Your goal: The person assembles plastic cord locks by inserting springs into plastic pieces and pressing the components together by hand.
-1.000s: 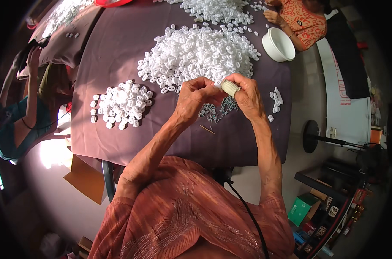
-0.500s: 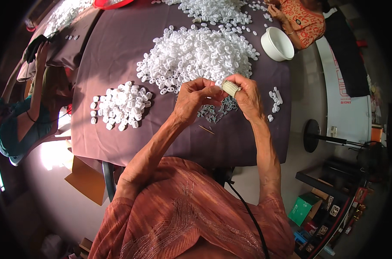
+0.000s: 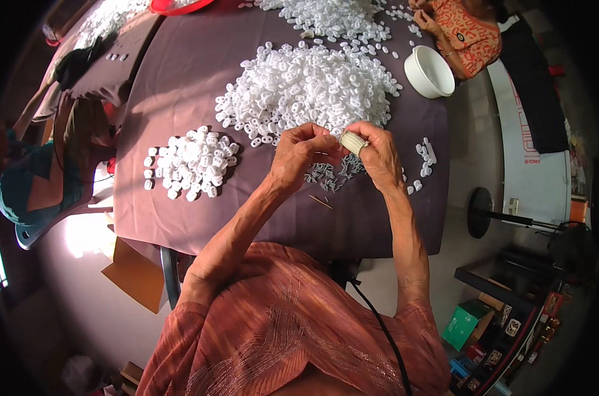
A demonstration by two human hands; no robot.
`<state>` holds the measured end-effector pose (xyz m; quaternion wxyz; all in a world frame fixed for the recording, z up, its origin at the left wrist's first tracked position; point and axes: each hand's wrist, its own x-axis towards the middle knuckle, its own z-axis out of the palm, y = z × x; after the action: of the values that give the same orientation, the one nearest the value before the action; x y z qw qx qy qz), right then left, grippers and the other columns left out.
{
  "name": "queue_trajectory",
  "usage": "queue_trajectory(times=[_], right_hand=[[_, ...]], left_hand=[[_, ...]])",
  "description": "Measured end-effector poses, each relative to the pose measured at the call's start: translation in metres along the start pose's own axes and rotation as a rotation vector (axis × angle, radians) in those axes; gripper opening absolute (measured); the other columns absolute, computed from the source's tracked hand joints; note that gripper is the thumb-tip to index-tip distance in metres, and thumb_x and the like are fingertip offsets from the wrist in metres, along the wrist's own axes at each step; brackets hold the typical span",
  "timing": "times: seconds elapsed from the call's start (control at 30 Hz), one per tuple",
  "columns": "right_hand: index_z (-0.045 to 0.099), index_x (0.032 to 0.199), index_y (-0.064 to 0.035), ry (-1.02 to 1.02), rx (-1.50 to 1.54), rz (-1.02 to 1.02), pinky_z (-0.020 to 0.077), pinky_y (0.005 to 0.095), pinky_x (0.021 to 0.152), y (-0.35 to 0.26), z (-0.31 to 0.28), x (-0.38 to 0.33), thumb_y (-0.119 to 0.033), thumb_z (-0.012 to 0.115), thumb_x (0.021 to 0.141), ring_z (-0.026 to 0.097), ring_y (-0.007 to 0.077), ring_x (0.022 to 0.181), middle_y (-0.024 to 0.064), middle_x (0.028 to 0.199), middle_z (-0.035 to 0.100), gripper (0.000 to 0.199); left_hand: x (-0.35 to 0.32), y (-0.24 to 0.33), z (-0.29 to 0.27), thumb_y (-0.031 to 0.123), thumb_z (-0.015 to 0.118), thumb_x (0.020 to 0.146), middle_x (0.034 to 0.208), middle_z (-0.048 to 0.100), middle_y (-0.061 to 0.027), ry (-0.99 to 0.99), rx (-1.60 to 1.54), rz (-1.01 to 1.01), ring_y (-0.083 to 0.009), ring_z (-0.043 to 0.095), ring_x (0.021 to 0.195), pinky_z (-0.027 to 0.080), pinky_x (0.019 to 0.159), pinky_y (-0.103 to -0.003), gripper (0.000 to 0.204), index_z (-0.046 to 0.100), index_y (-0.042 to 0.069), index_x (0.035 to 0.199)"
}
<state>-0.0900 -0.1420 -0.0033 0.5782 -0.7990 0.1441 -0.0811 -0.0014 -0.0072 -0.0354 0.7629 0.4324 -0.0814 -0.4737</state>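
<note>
So from where I'm running this, the left of the table has a small pile of white pieces (image 3: 192,162) set well apart from everything else, probably so they don't mix with others. A few line up at its left edge. Far left, a red basin (image 3: 181,11) has white bits in it, but the frame cuts it off.

Middle: my left hand (image 3: 296,155) has thumb and fingers pinched almost together; I can't tell what's between them. Behind it sits the big white heap (image 3: 306,86), within easy reach, I guess. Just in front are small grey screws or pins (image 3: 322,173) and, nearer, a thin stick (image 3: 321,201).

My right hand (image 3: 380,158) is closed around a pale ribbed knob (image 3: 354,143), its end angled at the left fingertips, likely so both hands can meet on one small spot. That's above the table, near side of the heap.

Further right, some loose white pieces (image 3: 426,155) lie near the edge. Far right there's a white bowl (image 3: 429,72); I can't make out any contents. A co-worker's hand (image 3: 428,23) is just beyond.
</note>
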Motion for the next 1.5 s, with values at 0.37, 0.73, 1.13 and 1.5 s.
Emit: queue_trajectory(times=[0.37, 0.73, 1.13, 1.5], right_hand=[[0.056, 0.082, 0.0015, 0.013, -0.035, 0.029, 0.0347, 0.0199, 0.053, -0.004, 0.009, 0.001, -0.019, 0.048, 0.072, 0.044, 0.0042, 0.059, -0.0009, 0.066, 0.054, 0.023], [0.055, 0.082, 0.0015, 0.039, -0.036, 0.083, 0.037, 0.0212, 0.056, 0.008, 0.006, 0.002, -0.007, 0.048, 0.074, 0.046, 0.0058, 0.061, 0.0005, 0.065, 0.053, 0.013], [0.058, 0.078, -0.0004, -0.168, 0.065, 0.076, 0.0343, 0.022, 0.051, 0.014, 0.003, 0.007, -0.013, 0.048, 0.074, 0.048, 0.0062, 0.056, 0.0024, 0.06, 0.058, 0.017], [0.058, 0.082, 0.0006, -0.11, 0.208, 0.104, 0.0401, 0.0221, 0.06, 0.014, 0.011, 0.005, -0.008, 0.045, 0.074, 0.053, 0.0088, 0.058, 0.0047, 0.06, 0.057, 0.017]], left_hand=[[0.004, -0.005, -0.005, 0.006, 0.057, 0.075, 0.074, 0.062, -0.0153, 0.052, -0.024, 0.0, -0.0219, 0.064, 0.063, 0.053, 0.06, -0.028, 0.008, 0.051, 0.0, 0.076], [0.002, -0.002, -0.009, 0.002, 0.056, 0.076, 0.08, 0.061, -0.0126, -0.016, -0.023, -0.012, -0.0216, 0.063, 0.073, 0.052, 0.067, -0.03, 0.008, 0.052, 0.002, 0.083], [0.003, 0.011, -0.025, 0.022, 0.059, 0.082, 0.071, 0.06, -0.0081, -0.085, 0.188, -0.087, -0.0172, 0.06, 0.064, 0.05, 0.063, -0.028, 0.023, 0.058, 0.0, 0.087], [0.002, 0.002, -0.034, 0.019, 0.057, 0.083, 0.071, 0.061, -0.0095, -0.05, -0.06, -0.177, -0.0177, 0.059, 0.062, 0.049, 0.061, -0.029, 0.018, 0.057, 0.001, 0.085]])
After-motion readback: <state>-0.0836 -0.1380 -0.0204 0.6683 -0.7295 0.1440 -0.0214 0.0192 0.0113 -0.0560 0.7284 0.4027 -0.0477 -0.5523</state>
